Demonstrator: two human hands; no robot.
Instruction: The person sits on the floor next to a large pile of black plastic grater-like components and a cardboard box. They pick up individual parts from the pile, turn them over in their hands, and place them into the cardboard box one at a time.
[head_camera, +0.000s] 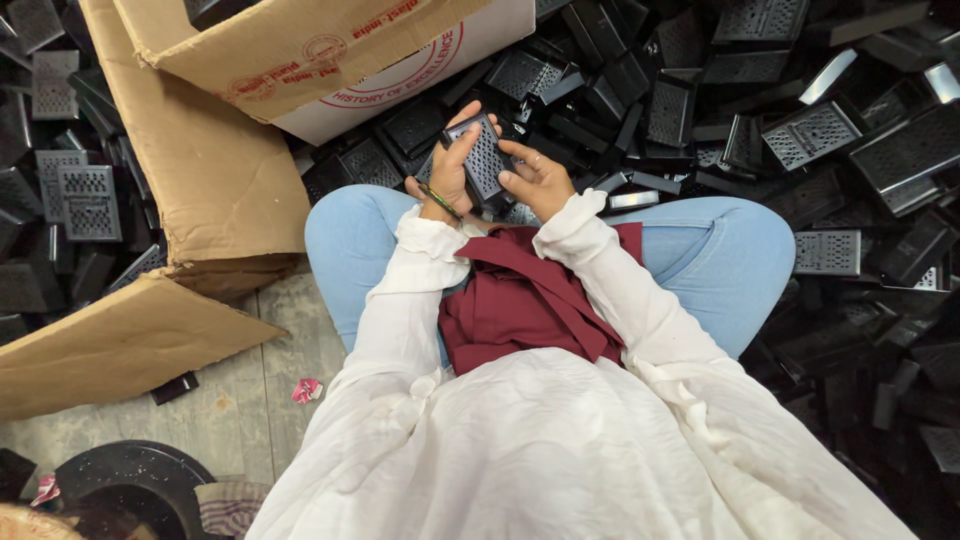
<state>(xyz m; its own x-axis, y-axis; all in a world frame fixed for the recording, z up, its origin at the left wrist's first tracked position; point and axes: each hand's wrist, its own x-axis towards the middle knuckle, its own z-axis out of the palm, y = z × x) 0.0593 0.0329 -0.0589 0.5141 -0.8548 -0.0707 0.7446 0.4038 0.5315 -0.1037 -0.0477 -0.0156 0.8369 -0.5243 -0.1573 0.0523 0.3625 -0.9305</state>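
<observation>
Black perforated part (484, 160) — between left hand (450, 170), right hand (537, 180)

The perforated grater piece (484, 160) looks like dark, matt-to-satin plastic with a dotted grey metal face; the heap of like pieces (800, 140) shows glossy glints; the cardboard box (300, 50) is rough brown paper board; the white sleeves (620, 290) are soft crinkled cloth; the floor (250, 400) is worn, stained wood.

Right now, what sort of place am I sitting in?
Probably a small workshop or packing room floor. A heap of black perforated parts surrounds you, an open cardboard box stands beside it, and your left hand and right hand hold one part.
</observation>
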